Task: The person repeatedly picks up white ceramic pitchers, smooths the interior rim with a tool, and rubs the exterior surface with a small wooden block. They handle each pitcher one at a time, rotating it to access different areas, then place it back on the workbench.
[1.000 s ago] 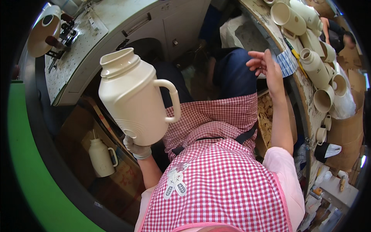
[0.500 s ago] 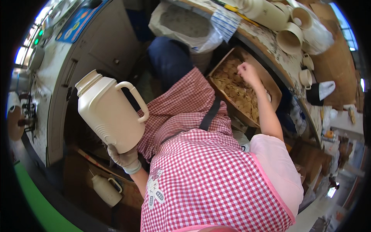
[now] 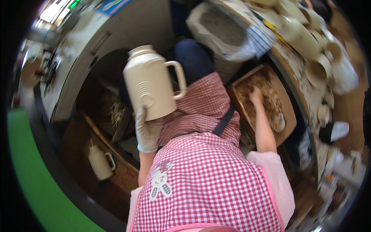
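Observation:
My left hand (image 3: 147, 129), in a pale glove, grips a cream plastic vacuum-jug body (image 3: 150, 83) by its lower end. The jug stands nearly upright over my lap, its neck up and its loop handle to the right. At the right, my bare right hand (image 3: 256, 95) reaches into a cardboard box (image 3: 289, 133) of small beige discs (image 3: 270, 98). Its fingers are bent together among the discs, and what they hold, if anything, is hidden. A rounded pale piece (image 3: 279, 123) lies at the near end of the box.
Another cream jug (image 3: 99, 162) stands low at the left. A lined bin (image 3: 216, 23) is ahead. Along the right bench (image 3: 295, 73) lie several cream jug bodies (image 3: 299, 36) and cups. A grey cabinet (image 3: 127, 27) borders the left, with a green surface (image 3: 27, 162) nearer.
The view has shifted. The jug has moved right, closer to my knees, and is more upright. My right hand has moved lower among the discs; the rounded pale piece now shows.

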`<action>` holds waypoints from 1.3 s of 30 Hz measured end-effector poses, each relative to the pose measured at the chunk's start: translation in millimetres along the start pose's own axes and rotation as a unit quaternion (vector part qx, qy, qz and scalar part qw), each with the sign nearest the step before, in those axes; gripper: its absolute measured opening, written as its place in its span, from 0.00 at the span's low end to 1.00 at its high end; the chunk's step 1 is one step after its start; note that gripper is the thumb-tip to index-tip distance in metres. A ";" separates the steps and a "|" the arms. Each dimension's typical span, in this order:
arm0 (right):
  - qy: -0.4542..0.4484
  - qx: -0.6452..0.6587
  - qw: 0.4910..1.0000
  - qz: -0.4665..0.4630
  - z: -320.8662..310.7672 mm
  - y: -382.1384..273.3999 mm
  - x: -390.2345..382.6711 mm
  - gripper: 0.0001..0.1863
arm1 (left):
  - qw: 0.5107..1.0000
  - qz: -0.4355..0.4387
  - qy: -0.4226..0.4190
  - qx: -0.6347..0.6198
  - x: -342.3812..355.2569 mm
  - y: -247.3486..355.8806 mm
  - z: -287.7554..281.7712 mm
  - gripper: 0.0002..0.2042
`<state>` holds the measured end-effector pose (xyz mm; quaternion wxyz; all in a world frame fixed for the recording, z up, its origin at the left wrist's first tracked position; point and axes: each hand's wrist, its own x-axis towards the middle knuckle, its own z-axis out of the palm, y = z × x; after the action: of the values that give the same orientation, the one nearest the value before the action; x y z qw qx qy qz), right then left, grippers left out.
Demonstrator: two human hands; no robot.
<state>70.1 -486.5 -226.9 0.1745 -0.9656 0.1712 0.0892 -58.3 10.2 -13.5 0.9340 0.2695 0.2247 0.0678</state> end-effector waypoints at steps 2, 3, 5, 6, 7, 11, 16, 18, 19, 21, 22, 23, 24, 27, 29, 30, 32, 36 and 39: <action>0.019 0.071 0.997 0.005 -14.5 3.6 -4.3 0.11 | 1.000 -0.007 -0.021 0.002 -2.6 -1.0 6.4 0.22; 0.066 0.096 0.993 -0.003 -25.5 1.4 -9.8 0.10 | 0.999 -0.010 -0.036 -0.002 -2.3 -1.0 9.7 0.21; 0.130 0.026 0.991 -0.017 -54.8 -20.3 -16.9 0.11 | 0.999 -0.019 -0.025 0.004 -1.0 -1.1 14.3 0.20; 0.094 0.201 0.975 -0.001 -69.8 -39.7 -20.8 0.11 | 0.999 -0.031 -0.020 0.005 3.2 -1.6 15.1 0.20; 0.042 0.347 0.934 0.078 -86.5 -64.5 -24.6 0.12 | 0.999 -0.037 -0.019 0.009 5.3 -2.6 17.0 0.20; -0.082 0.495 0.855 -0.131 -134.7 -194.4 -66.8 0.15 | 0.997 -0.061 -0.030 0.030 22.9 -9.5 21.9 0.22; -0.365 0.556 0.727 -0.171 -144.2 -335.5 -120.3 0.15 | 0.995 -0.082 -0.046 0.032 38.7 -11.5 33.2 0.24; -0.358 0.496 0.768 -0.191 -137.1 -366.6 -129.1 0.15 | 0.993 -0.074 -0.057 0.071 39.1 -9.5 38.6 0.24; -0.347 0.526 0.753 -0.191 -130.3 -378.5 -133.4 0.13 | 0.993 -0.070 -0.055 0.078 38.3 -9.1 41.1 0.24; -0.333 0.525 0.763 -0.177 -123.7 -388.3 -136.6 0.12 | 0.992 -0.058 -0.074 0.086 38.3 -9.4 43.6 0.24; -0.334 0.544 0.749 -0.178 -120.9 -390.4 -137.3 0.12 | 0.990 -0.072 -0.062 0.106 38.5 -9.5 43.6 0.23; -0.339 0.554 0.743 -0.163 -118.4 -391.4 -138.2 0.13 | 0.991 -0.074 -0.058 0.097 39.3 -10.7 43.4 0.22; -0.347 0.551 0.747 -0.133 -117.4 -390.8 -138.6 0.13 | 0.992 -0.074 -0.054 0.089 39.9 -11.6 42.6 0.22; -0.350 0.536 0.752 -0.155 -117.4 -387.0 -139.4 0.13 | 0.988 -0.045 -0.045 0.140 42.8 -12.7 37.7 0.20; -0.292 0.457 0.816 -0.200 -118.4 -384.4 -137.6 0.10 | 0.983 -0.034 -0.040 0.177 44.0 -11.0 35.2 0.19; -0.248 0.399 0.850 -0.239 -118.3 -383.2 -135.8 0.10 | 0.982 -0.035 -0.041 0.182 44.7 -10.2 34.7 0.18; -0.207 0.368 0.873 -0.245 -116.4 -381.6 -132.0 0.11 | 0.984 -0.053 -0.034 0.166 45.7 -8.0 34.2 0.18; -0.306 0.425 0.831 -0.186 -108.9 -378.5 -126.6 0.11 | 0.987 -0.080 -0.038 0.135 46.9 -8.0 35.5 0.18; -0.322 0.445 0.814 -0.188 -104.3 -377.5 -127.4 0.10 | 0.988 -0.045 -0.043 0.141 48.1 -11.3 34.8 0.18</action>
<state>100.5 -154.2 14.6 0.6434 -0.7121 -0.0583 0.2746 0.5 -3.9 -11.7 0.8977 0.3904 0.2036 -0.0183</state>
